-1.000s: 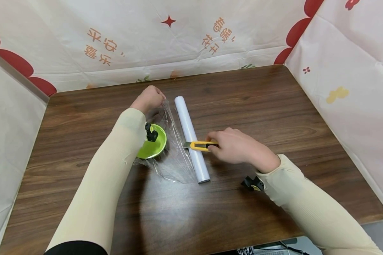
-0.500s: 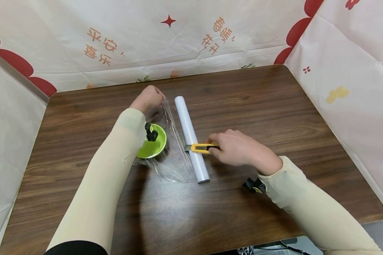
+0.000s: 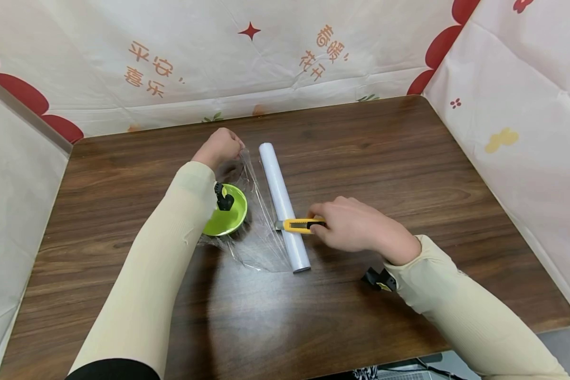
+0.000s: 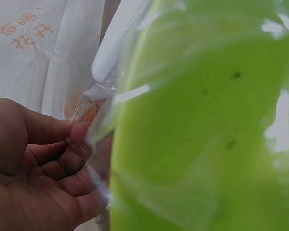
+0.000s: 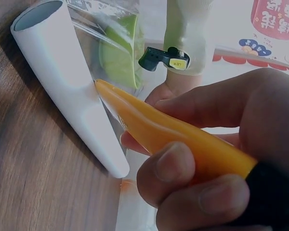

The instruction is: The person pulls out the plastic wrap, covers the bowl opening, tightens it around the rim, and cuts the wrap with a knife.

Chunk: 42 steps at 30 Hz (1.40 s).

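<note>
Clear plastic wrap (image 3: 261,248) stretches from a white roll (image 3: 276,182) across a green bowl (image 3: 233,216) on the table. My left hand (image 3: 220,146) pinches the far edge of the wrap between thumb and fingers, beyond the bowl; the left wrist view shows that thumb and fingers (image 4: 48,130) close up, with the film over the bowl. In my right hand (image 3: 349,224) is a yellow utility knife (image 3: 296,226), its blade pointing left. The knife lies across the roll, with the blade tip at the wrap on the roll's left side. My left forearm partly hides the bowl.
The wooden table (image 3: 408,158) extends to both sides of the hands. A printed white curtain (image 3: 209,58) stands along its back and right edges. Cables (image 3: 429,369) show below the front edge. A black camera mount (image 3: 379,278) sits on the right wrist.
My right hand has moved slightly toward the front edge, carrying the knife along the roll. My left hand keeps its pinch on the wrap, and the bowl and roll have stayed put.
</note>
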Motion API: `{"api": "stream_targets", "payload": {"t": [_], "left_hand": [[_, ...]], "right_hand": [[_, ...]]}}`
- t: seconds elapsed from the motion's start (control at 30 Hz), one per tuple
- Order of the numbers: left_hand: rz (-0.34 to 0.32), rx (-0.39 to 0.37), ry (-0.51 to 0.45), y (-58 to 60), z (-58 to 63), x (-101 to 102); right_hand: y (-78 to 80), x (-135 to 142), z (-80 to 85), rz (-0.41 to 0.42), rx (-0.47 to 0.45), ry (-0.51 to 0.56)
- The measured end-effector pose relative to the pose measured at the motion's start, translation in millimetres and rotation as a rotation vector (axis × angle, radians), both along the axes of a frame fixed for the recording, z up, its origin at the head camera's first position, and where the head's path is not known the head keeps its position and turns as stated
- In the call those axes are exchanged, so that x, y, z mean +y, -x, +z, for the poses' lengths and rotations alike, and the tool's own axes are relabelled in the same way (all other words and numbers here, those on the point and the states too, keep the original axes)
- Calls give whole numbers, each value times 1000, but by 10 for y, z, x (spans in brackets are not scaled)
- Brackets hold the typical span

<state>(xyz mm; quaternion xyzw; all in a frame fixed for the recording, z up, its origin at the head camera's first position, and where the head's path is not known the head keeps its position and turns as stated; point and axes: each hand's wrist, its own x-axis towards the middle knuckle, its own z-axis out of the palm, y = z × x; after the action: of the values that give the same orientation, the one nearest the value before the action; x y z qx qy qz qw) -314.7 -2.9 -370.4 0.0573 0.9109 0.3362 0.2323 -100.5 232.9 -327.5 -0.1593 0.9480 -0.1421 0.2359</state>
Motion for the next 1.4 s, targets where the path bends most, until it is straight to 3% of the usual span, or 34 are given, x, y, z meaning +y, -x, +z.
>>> {"api": "stream_targets", "payload": {"t": [0.37, 1.4], "left_hand": [[4, -5, -33, 15, -11, 2], [2, -26, 0, -2, 9, -9]], "right_hand": [[-38, -3, 5, 15, 5, -15], [-194, 2, 10, 45, -13, -28]]}}
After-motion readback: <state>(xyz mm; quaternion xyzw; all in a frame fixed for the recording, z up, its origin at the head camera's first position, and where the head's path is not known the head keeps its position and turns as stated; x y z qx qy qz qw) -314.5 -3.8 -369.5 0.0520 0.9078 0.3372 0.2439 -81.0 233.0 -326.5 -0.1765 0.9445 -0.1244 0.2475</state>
